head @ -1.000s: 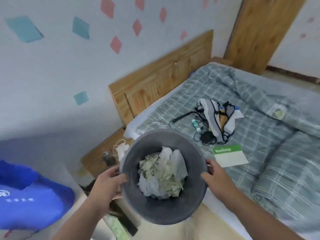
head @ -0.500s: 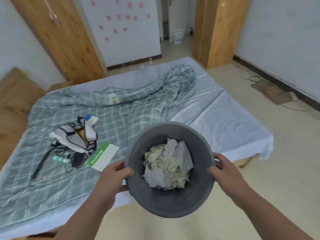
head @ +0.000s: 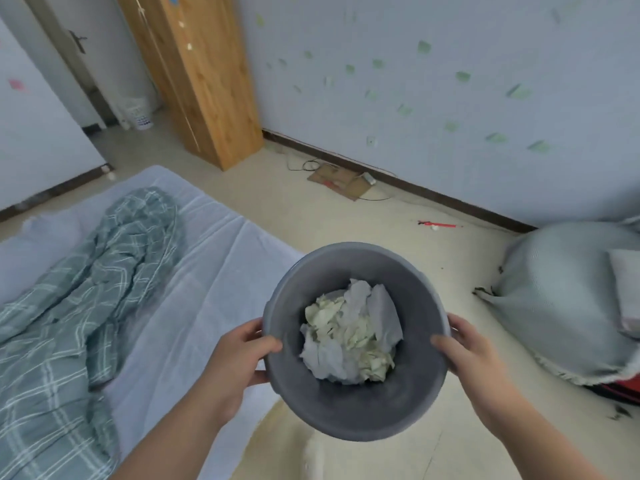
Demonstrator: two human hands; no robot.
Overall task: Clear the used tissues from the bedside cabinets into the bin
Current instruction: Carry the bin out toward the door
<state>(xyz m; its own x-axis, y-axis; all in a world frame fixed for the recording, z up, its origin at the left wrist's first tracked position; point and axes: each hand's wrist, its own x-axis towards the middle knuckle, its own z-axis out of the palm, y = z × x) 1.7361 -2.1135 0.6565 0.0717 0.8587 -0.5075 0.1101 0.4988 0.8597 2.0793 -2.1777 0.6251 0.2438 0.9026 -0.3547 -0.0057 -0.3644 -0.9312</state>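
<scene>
I carry a round grey bin (head: 349, 410) in front of me, above the floor by the bed's corner. Crumpled white and pale green tissues (head: 349, 341) lie heaped inside it. My left hand (head: 239, 358) grips the bin's left rim, thumb curled over the edge. My right hand (head: 467, 348) grips the right rim the same way. No bedside cabinet is in view.
The bed (head: 214, 258) with a white sheet and a green checked duvet (head: 69, 306) fills the left. A wooden wardrobe (head: 201, 74) stands at the back, a grey beanbag (head: 568, 299) at the right. Cardboard and cables (head: 339, 178) lie by the wall.
My view has swung right, from the headboard and bedside cabinet across the bed to the far wall and floor. Both hands keep the same hold on the bin.
</scene>
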